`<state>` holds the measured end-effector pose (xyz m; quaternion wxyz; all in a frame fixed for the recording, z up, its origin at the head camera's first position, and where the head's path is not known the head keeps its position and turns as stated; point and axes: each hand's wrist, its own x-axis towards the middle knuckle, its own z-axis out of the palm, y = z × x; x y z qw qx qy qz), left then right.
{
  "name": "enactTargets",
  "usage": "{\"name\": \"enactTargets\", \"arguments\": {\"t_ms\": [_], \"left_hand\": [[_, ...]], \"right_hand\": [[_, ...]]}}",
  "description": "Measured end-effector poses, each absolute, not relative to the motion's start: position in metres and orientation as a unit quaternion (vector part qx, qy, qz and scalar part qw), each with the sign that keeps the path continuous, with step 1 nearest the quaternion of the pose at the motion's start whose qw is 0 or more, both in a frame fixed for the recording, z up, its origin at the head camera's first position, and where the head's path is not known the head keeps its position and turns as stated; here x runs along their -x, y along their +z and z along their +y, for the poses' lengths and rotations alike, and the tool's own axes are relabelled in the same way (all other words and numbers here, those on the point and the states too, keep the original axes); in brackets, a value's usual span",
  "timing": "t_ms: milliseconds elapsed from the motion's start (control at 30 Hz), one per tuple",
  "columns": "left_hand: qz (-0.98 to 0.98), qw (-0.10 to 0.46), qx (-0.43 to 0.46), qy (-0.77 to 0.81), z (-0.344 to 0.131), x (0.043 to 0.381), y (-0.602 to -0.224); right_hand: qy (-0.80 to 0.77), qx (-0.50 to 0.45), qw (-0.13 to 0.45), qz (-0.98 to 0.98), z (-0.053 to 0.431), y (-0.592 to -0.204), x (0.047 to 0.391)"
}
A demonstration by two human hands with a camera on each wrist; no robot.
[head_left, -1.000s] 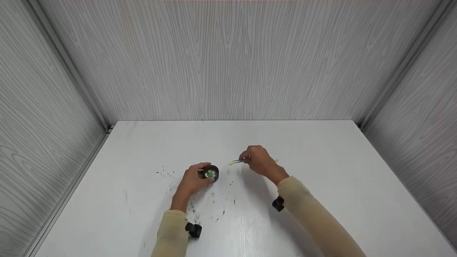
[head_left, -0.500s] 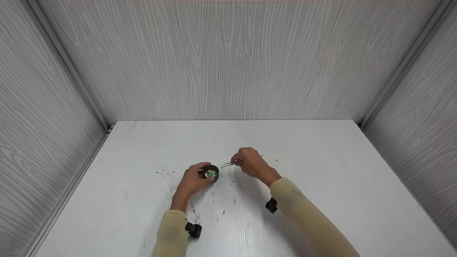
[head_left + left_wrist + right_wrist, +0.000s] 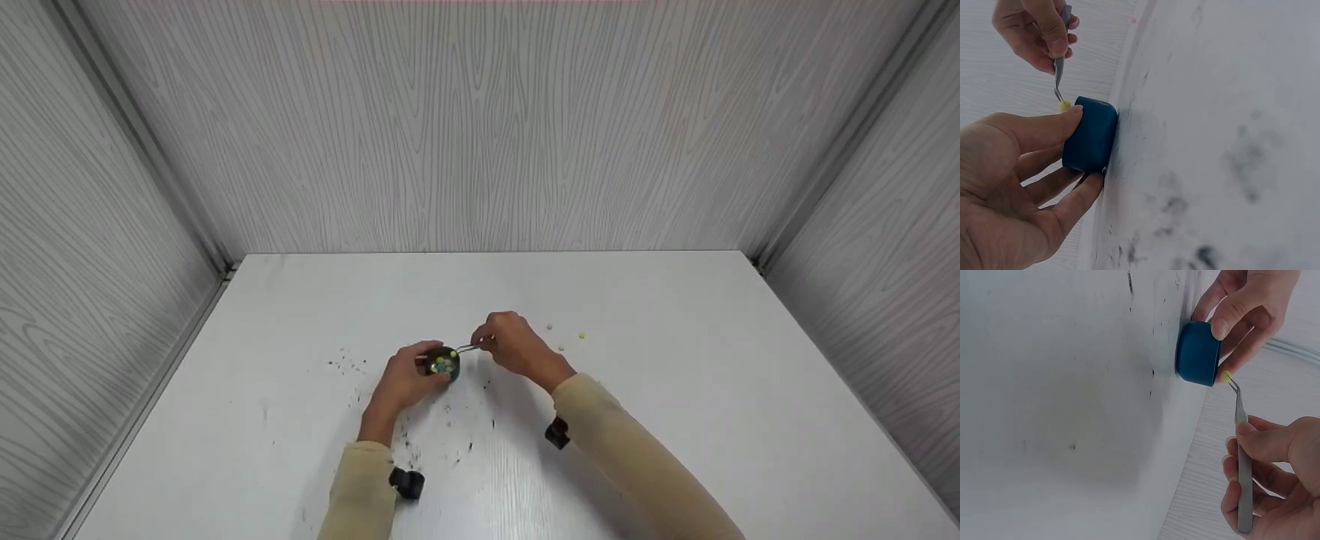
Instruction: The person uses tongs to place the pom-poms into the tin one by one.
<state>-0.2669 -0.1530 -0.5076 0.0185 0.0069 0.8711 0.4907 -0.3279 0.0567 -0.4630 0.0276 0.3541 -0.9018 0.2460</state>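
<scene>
My left hand [image 3: 406, 379] grips a small round cup [image 3: 1094, 135] by its sides, thumb at the rim. The cup stands on the table, dark blue outside, with several small green, yellow and pale beads [image 3: 442, 365] inside. My right hand [image 3: 516, 346] pinches bent-tip metal tweezers [image 3: 1244, 478] between thumb and fingers. At the tips of the tweezers sits a small yellow bead [image 3: 1225, 376], right at the cup's rim on its right side. In the left wrist view, the tweezers come down toward the cup mouth from above.
A yellow bead [image 3: 582, 336] and two pale beads, one a pinkish bead [image 3: 549, 327], lie on the white table [image 3: 675, 330] beyond my right hand. Dark smudges mark the table around the cup. Grey wood-grain panels [image 3: 480, 135] rise at the back and both sides.
My right hand has moved left with the tweezers, bringing the yellow bead from beside the cup to its rim. Beads on the table came into view behind it. The left hand has stayed put.
</scene>
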Motion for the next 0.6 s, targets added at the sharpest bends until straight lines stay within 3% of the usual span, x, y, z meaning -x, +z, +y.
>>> {"name": "enactTargets", "arguments": {"t_ms": [600], "left_hand": [[0.866,0.009,-0.019,0.499,-0.153,0.265,-0.506]], "right_hand": [[0.215,-0.368,0.033,-0.904,0.040,-0.469,0.329]]}}
